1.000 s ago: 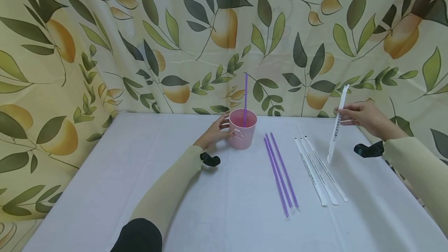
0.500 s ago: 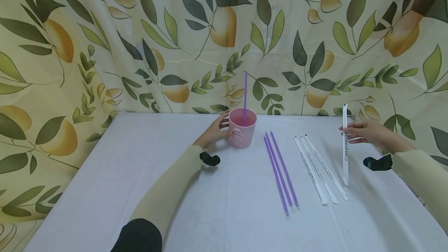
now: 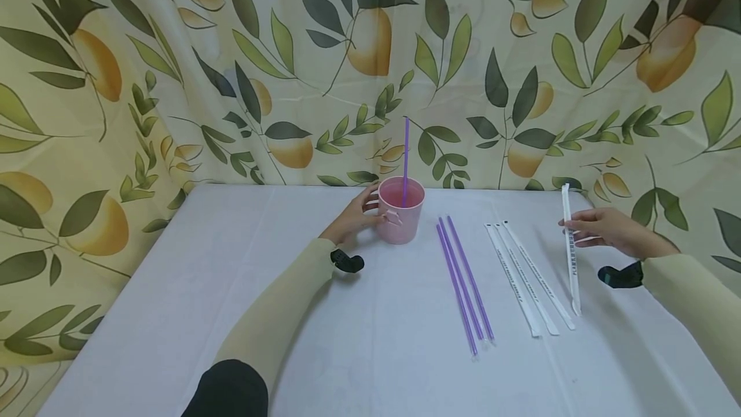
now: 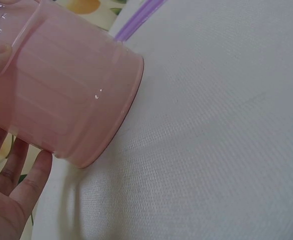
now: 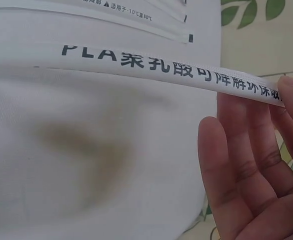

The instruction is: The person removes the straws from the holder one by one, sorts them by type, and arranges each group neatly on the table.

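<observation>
My left hand (image 3: 353, 219) grips a pink cup (image 3: 399, 227) from its left side, thumb at the front and fingers behind. A purple straw (image 3: 406, 153) stands upright in the cup. In the left wrist view the cup (image 4: 61, 85) looks tilted, with its base on the cloth. My right hand (image 3: 619, 231) pinches a paper-wrapped straw (image 3: 570, 262) between thumb and fingers. That straw is nearly upright, right of the other wrapped straws. Printed lettering shows along its wrapper (image 5: 151, 65) in the right wrist view.
Several purple straws (image 3: 463, 288) lie side by side in clear sleeves right of the cup. Wrapped white straws (image 3: 529, 282) lie farther right on the white-covered table (image 3: 231, 262). A fruit-patterned curtain (image 3: 347, 101) hangs behind the table's back edge.
My right hand has come down and toward me with the wrapped straw, then slightly left. The straw's lower end is now beside the lying wrapped straws. My left hand and the cup have stayed put.
</observation>
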The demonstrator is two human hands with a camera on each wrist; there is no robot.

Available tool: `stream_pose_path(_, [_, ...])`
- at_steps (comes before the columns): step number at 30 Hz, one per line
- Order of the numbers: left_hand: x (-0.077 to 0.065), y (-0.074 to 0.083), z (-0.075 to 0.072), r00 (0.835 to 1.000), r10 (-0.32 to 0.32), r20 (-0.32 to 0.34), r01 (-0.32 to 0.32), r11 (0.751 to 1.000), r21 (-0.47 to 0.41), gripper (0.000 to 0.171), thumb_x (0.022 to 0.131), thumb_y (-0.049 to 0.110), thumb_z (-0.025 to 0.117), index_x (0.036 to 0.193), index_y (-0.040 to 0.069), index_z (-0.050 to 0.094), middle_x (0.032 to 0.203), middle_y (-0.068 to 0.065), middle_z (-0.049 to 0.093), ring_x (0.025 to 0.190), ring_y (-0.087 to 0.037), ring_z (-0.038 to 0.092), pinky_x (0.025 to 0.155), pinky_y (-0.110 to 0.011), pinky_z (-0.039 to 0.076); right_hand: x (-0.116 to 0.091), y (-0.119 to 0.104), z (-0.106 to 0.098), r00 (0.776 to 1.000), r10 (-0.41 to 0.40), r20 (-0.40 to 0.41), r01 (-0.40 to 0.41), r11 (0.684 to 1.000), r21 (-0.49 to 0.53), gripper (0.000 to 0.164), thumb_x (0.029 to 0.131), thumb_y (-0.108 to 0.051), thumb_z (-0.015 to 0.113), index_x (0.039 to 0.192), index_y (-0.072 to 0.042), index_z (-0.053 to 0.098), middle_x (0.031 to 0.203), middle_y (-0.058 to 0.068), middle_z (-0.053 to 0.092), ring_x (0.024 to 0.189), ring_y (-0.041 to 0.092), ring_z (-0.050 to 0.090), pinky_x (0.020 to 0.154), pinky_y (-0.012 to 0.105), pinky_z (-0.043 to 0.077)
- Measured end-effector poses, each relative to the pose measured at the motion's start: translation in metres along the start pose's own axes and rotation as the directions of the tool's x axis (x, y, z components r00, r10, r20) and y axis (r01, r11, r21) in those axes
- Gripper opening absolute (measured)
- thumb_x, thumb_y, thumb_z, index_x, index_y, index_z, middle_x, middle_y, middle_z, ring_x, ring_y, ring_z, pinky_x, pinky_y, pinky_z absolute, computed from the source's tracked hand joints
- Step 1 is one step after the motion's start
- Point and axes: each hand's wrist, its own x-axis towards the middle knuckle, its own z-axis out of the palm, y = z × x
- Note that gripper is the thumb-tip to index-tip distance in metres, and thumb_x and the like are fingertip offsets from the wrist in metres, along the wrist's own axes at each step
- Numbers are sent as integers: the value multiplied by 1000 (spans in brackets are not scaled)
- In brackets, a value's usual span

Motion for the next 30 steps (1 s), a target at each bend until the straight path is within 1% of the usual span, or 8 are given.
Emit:
stream_pose_path(3, [0, 0, 0, 1000, -7, -2, 7, 1000, 3, 81, 82, 5, 69, 147, 31, 27, 148, -8, 37, 135, -28, 38, 110, -44, 39, 3, 1, 0, 1000, 1, 7, -1, 1000, 12, 57, 97, -26, 50, 133, 17, 37, 103, -5, 71, 86, 3, 64, 84, 33, 58])
stream_pose_path(6, [1, 0, 0, 1000, -12, -6, 12, 1000, 6, 81, 83, 6, 69, 147, 32, 27, 148, -8, 37, 136, -28, 37, 110, -45, 38, 6, 1, 1, 1000, -7, 12, 7, 1000, 13, 58, 97, -26, 50, 134, 17, 36, 105, -4, 71, 86, 2, 63, 84, 32, 58])
stream_pose_path(13, [1, 1, 0, 1000, -28, -3, 28, 1000, 8, 80, 83, 8, 69, 147, 33, 27, 149, -7, 36, 137, -27, 36, 110, -46, 38, 10, -2, 1, 999, -13, 33, 13, 1000, -2, 54, 100, -21, 45, 135, 19, 32, 117, 11, 67, 88, 3, 64, 88, 39, 56])
stream_pose_path(16, [1, 1, 0, 1000, -21, -2, 21, 1000, 6, 81, 83, 7, 69, 147, 32, 26, 149, -7, 36, 137, -28, 36, 110, -45, 39, 10, -3, 1, 999, -11, 39, 12, 1000, -13, 51, 100, -17, 44, 135, 19, 32, 120, 18, 64, 89, 4, 65, 88, 40, 56])
stream_pose_path(19, [0, 1, 0, 1000, -7, 0, 7, 1000, 5, 81, 83, 6, 69, 147, 30, 26, 149, -8, 36, 136, -28, 37, 110, -45, 38, 10, -2, 3, 999, -8, 48, 9, 1000, -18, 51, 98, -17, 46, 134, 18, 34, 123, 22, 61, 89, 5, 64, 87, 38, 57])
stream_pose_path(24, [1, 1, -1, 1000, -6, -2, 6, 1000, 10, 82, 83, 7, 68, 148, 30, 25, 149, -8, 36, 137, -28, 37, 111, -45, 38, 14, 1, 9, 998, 19, 63, -19, 1000, -9, 58, 96, -23, 53, 133, 17, 36, 123, 22, 61, 90, 7, 64, 84, 33, 58])
stream_pose_path(28, [1, 1, 0, 1000, -23, -3, 23, 1000, 14, 82, 83, 8, 69, 147, 32, 25, 149, -7, 36, 137, -28, 36, 111, -45, 38, 18, 4, 14, 998, 34, 58, -33, 999, -8, 62, 96, -26, 54, 134, 19, 34, 120, 20, 64, 90, 10, 63, 84, 34, 58])
stream_pose_path(30, [0, 1, 0, 1000, -27, -6, 27, 1000, 15, 82, 83, 8, 69, 147, 32, 25, 149, -7, 37, 137, -28, 36, 111, -45, 38, 20, 5, 15, 998, 37, 46, -37, 999, -8, 63, 96, -27, 54, 134, 19, 34, 115, 16, 66, 90, 10, 63, 84, 34, 58])
